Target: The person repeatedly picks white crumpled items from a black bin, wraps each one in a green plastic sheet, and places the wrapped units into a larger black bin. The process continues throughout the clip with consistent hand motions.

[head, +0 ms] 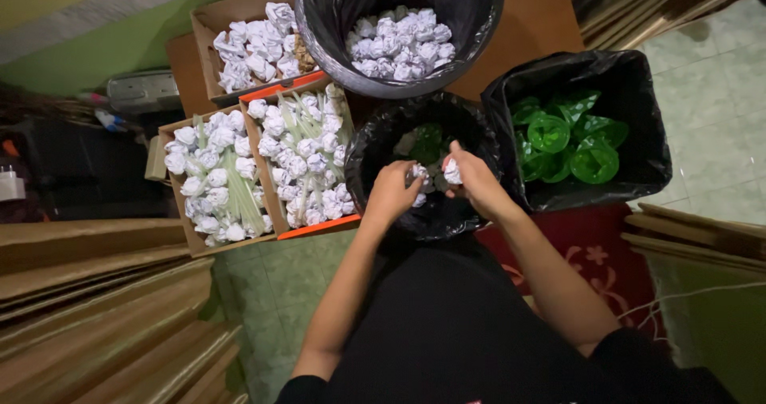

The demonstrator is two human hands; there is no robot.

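Observation:
My left hand (392,190) and my right hand (476,179) hover over a round bin lined with a black bag (375,144) in front of me. A small crumpled white paper ball (420,172) sits in my left fingers. Another white ball (452,171) is pinched in my right fingers. Inside the bin I see dark green pieces (427,142) and a few white balls; the rest of the inside is dark.
A larger black-lined bin (471,5) holds several white paper balls. A black bag (630,85) on the right holds green plastic cups (570,136). Three cardboard boxes (263,176) on the left hold white balls on green sticks. Cardboard sheets (96,308) are stacked lower left.

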